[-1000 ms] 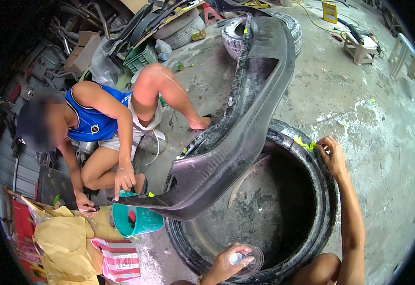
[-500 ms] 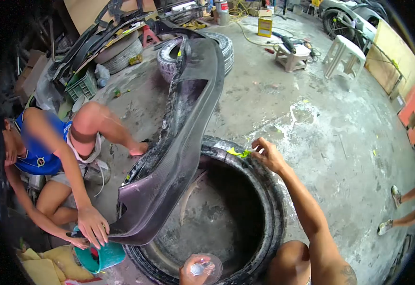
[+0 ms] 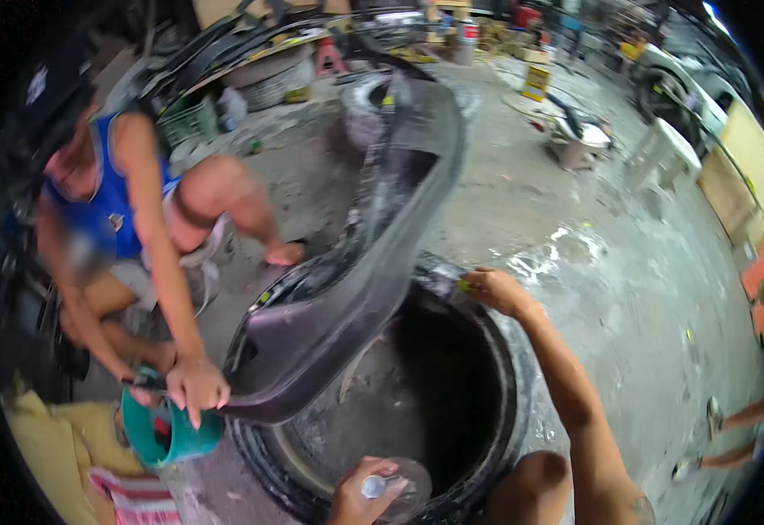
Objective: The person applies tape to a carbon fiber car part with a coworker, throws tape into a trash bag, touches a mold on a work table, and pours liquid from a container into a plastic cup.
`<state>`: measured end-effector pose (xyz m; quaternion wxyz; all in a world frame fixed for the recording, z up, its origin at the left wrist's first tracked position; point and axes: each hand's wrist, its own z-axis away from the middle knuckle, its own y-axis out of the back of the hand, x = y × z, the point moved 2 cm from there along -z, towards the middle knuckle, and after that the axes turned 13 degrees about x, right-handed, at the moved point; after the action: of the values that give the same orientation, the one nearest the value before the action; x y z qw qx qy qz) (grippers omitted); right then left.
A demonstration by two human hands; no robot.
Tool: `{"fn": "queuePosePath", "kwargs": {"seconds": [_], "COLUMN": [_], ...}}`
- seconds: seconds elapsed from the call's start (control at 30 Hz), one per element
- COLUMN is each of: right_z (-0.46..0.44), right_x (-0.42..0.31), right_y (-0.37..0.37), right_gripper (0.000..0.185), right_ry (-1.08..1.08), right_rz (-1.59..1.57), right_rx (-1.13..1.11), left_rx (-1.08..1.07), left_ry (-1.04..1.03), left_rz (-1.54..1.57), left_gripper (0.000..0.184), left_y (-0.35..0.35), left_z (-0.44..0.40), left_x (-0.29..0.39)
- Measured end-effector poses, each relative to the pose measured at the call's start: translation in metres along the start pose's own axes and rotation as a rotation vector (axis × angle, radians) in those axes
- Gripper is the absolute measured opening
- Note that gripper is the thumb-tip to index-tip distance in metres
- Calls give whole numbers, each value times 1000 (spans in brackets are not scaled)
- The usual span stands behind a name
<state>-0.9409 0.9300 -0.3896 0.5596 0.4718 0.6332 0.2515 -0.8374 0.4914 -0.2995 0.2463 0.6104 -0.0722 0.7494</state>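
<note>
My left hand (image 3: 355,499), low in the view, is closed around a clear round plastic piece (image 3: 412,490) with a small whitish disc at its middle. Over the far right rim of a large black tyre (image 3: 509,411), my right hand (image 3: 497,290) has its fingers bent together on a small yellow-green scrap (image 3: 465,285), whose kind is blurred. A long dark curved panel, like a car bumper part (image 3: 355,280), lies across this tyre and reaches back to another tyre (image 3: 364,109). Its near end is close to a co-worker's hand (image 3: 198,382).
The co-worker in a blue top (image 3: 119,188) sits at the left by a teal bucket (image 3: 194,444). A red-striped cloth (image 3: 137,499) lies below it. Stools (image 3: 666,157), a yellow can (image 3: 536,83) and another person's legs (image 3: 732,424) are further right.
The view has shifted and blurred. My right fingers have come down onto the yellow-green scrap on the tyre. My left hand still holds the clear piece. The co-worker's head has moved.
</note>
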Motion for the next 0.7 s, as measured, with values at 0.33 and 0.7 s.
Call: {"fn": "queuePosePath", "kwargs": {"seconds": [0.33, 0.7], "right_z": [-29, -9], "right_x": [-18, 8], "right_y": [-5, 22], "right_gripper": [18, 20], "right_ry": [14, -128], "right_rz": [-30, -97], "right_rx": [-54, -116], "left_rx": [25, 17], "left_ry": [-297, -230], "left_rz": [-52, -110], "left_gripper": [27, 29], "left_y": [12, 24], "left_z": [-5, -2], "left_x": [4, 3]}}
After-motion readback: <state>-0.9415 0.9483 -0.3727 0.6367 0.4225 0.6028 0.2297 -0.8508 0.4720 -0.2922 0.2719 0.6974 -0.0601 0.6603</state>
